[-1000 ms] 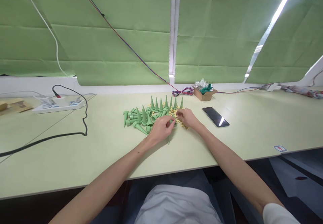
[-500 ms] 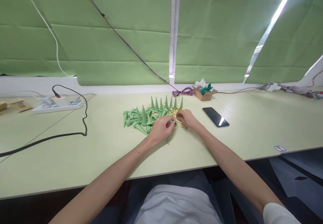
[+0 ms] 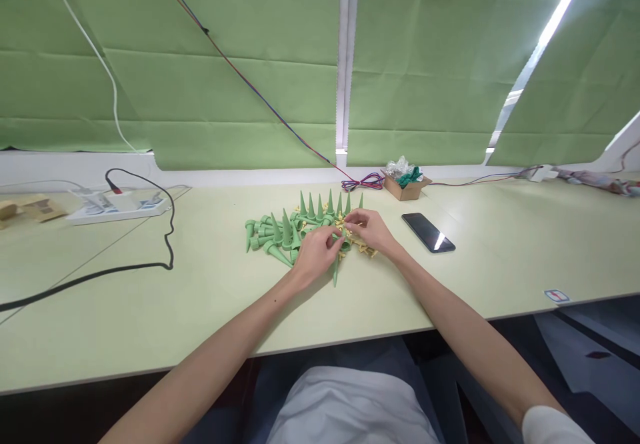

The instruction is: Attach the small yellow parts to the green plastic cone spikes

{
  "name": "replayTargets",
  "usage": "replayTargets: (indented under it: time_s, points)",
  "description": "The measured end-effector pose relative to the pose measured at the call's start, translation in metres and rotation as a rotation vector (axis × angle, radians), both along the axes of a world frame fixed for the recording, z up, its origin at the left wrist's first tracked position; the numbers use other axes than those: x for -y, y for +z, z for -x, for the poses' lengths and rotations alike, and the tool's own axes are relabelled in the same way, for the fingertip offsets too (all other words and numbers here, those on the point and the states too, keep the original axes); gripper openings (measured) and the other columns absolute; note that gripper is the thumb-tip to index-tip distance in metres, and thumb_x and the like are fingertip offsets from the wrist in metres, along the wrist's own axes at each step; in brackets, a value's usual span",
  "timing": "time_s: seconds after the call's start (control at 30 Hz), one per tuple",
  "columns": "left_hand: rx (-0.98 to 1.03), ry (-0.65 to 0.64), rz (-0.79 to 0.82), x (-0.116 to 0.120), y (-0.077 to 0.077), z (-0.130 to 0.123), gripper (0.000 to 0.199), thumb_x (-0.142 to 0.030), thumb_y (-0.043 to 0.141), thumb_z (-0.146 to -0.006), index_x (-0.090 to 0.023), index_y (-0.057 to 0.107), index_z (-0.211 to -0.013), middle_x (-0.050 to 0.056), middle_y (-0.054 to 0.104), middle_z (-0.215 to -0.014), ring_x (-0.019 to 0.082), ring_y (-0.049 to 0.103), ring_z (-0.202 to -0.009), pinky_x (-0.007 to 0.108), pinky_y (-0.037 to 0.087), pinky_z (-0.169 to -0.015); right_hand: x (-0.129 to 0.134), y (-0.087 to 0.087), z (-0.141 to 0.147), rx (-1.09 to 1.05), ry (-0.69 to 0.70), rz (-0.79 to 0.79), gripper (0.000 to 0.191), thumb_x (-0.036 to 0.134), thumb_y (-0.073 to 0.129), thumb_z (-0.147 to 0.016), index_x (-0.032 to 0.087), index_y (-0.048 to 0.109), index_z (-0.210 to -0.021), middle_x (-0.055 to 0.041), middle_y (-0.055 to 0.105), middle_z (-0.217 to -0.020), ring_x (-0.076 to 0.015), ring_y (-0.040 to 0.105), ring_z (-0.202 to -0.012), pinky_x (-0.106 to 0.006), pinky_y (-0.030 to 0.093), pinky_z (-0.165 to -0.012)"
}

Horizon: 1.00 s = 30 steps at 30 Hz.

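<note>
Green plastic cones (image 3: 286,232) lie in a pile on the pale table, and several stand upright in a row at its back. Small yellow pieces (image 3: 364,248) are scattered at the pile's right side. My left hand (image 3: 320,251) is over the pile's front right, its thumb and fingers closed in a pinch; what lies between them is too small to name. Just to the right, my right hand (image 3: 369,228) is above the yellow pieces, fingertips pinched close to the left hand's; their content is also unclear. One green cone (image 3: 335,271) points toward me below the left fingertips.
A black phone (image 3: 429,233) lies right of the hands. Behind it is a small cardboard box (image 3: 409,191) with plastic and green material, beside a coiled cable (image 3: 367,181). At the left are a white power strip (image 3: 120,211) and a black cable (image 3: 171,231).
My right hand has moved slightly up and left, its fingertips now just above the left hand's. My left hand has shifted a little to the left.
</note>
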<state>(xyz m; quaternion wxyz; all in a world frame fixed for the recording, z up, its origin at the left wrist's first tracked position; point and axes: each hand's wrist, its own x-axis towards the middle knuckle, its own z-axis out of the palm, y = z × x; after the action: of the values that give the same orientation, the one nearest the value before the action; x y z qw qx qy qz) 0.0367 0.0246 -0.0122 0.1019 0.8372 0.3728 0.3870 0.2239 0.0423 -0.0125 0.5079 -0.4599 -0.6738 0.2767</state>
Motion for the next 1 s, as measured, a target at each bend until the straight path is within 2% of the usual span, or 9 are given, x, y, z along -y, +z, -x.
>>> replayTargets:
  time_s: [0.13,0.3,0.43,0.63,1.0]
  points:
    - [0.004,0.027,0.000,-0.002,0.000,0.000,0.017,-0.033,0.063,-0.089,-0.017,0.069,-0.084,-0.003,0.051,-0.059,0.013,0.043,-0.056,0.027,0.032,-0.058,0.004,0.004,0.004,-0.183,0.145,0.084,0.026,0.039,0.076,-0.072,0.018,0.066,-0.083,-0.0023,0.068,-0.078,-0.0159,0.064,-0.072,-0.030,0.054,-0.067]
    - [0.024,0.027,-0.001,-0.002,0.001,0.000,0.020,-0.032,0.063,-0.089,-0.018,0.066,-0.076,-0.003,0.052,-0.059,0.013,0.043,-0.056,0.027,0.032,-0.058,0.011,0.008,0.008,-0.237,0.238,0.135,0.031,0.042,0.079,-0.070,0.019,0.066,-0.084,-0.0025,0.068,-0.081,-0.0154,0.064,-0.072,-0.030,0.055,-0.068]
    - [0.056,0.052,0.021,0.000,0.003,-0.001,0.020,-0.033,0.064,-0.088,-0.018,0.063,-0.075,-0.004,0.048,-0.057,0.012,0.042,-0.055,0.027,0.031,-0.057,0.014,0.012,0.009,-0.216,0.259,0.158,0.032,0.044,0.080,-0.071,0.019,0.066,-0.085,-0.0016,0.069,-0.080,-0.0143,0.063,-0.069,-0.029,0.053,-0.066]
    - [0.076,0.085,0.029,0.003,0.005,-0.001,0.016,-0.035,0.064,-0.087,-0.019,0.062,-0.089,-0.006,0.042,-0.056,0.012,0.041,-0.053,0.025,0.031,-0.056,0.015,0.014,0.009,-0.210,0.260,0.158,0.031,0.045,0.078,-0.073,0.019,0.068,-0.086,-0.0008,0.068,-0.075,-0.0142,0.062,-0.065,-0.029,0.051,-0.063]
    - [0.092,0.087,-0.020,0.000,0.004,0.000,0.019,-0.037,0.064,-0.086,-0.019,0.061,-0.083,-0.006,0.039,-0.056,0.012,0.039,-0.053,0.026,0.030,-0.057,0.020,0.017,0.008,-0.210,0.293,0.229,0.034,0.046,0.077,-0.075,0.017,0.068,-0.090,-0.0017,0.070,-0.070,-0.0130,0.058,-0.060,-0.027,0.047,-0.060]
